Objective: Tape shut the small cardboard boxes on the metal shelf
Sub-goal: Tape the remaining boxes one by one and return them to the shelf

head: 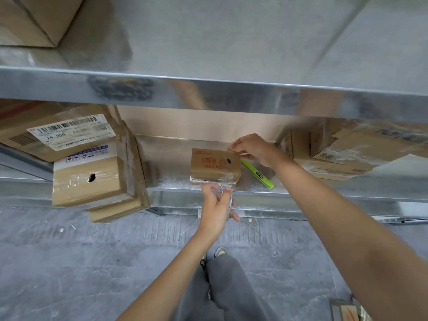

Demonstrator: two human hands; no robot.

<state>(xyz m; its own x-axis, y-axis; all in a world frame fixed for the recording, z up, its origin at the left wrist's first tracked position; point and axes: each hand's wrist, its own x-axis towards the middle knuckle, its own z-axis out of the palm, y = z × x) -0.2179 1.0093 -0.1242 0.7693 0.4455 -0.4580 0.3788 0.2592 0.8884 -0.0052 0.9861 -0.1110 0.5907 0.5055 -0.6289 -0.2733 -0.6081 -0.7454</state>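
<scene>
Taping the small box on the metal shelf

At the centre of the frame the small cardboard box (215, 166) with red print sits on the metal shelf (254, 190), near its front edge. My right hand (251, 149) pinches the box's upper right corner, fingers curled over it. My left hand (216, 205), just below the box's front edge, grips a roll of clear tape (225, 193), with tape running up onto the box. A green marker (257, 173) lies just right of the box. Taped boxes (90, 181) stack at the left
</scene>
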